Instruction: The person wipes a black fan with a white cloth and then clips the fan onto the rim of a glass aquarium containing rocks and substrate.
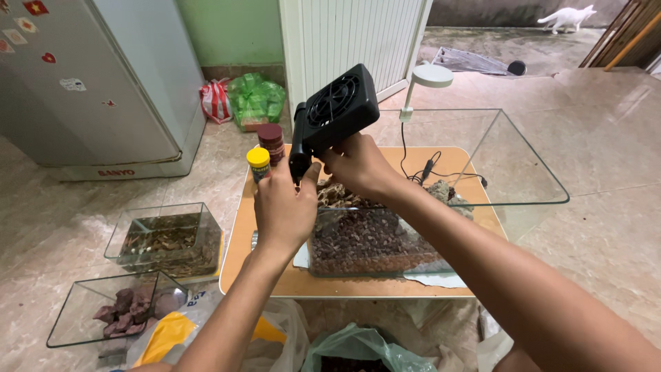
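Observation:
I hold a black square cooling fan [341,107] with a clamp bracket up above a glass tank. My right hand [358,165] grips the fan's lower edge from below. My left hand [284,207] pinches the black bracket [299,155] at the fan's left side. Below them stands a clear glass tank [509,200] holding brown gravel [372,241] and a rock, on a low wooden table [275,275]. A small white lamp [428,77] is clipped on the tank's far rim.
Two jars, one with a yellow lid [259,162] and one dark red [270,141], stand on the table's far left. On the floor at left sit two smaller glass tanks [169,238], one with reddish stones [127,310]. Plastic bags lie in front. A fridge [103,83] stands at left, a white cat [568,17] at the back.

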